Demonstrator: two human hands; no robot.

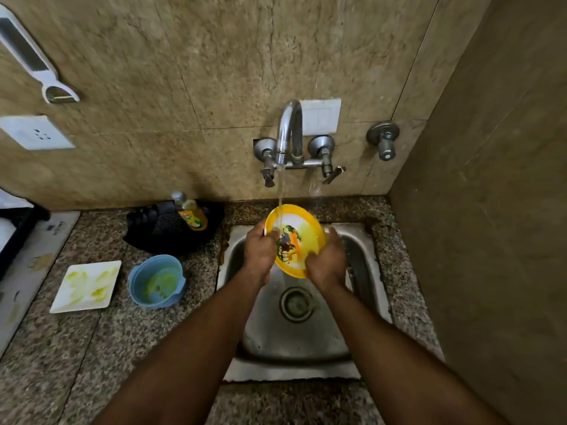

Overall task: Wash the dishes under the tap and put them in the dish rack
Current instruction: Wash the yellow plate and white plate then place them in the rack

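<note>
Now both hands, left hand (pixel 259 248) and right hand (pixel 326 260), grip yellow plate (pixel 302 231) under running tap (pixel 288 130).

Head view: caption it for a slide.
Both hands, left and right, hold a yellow plate under the running tap above the sink.

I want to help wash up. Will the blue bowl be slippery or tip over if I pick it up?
The blue bowl probably feels greasy: yellow-green smears coat its inside. It looks like light plastic, so likely easy to lift. It sits flat on the counter, so tipping seems unlikely.

Both arms extended forward, left hand (pixel 259 247) and right hand (pixel 327 259) close together, fingers apparently curled
</note>
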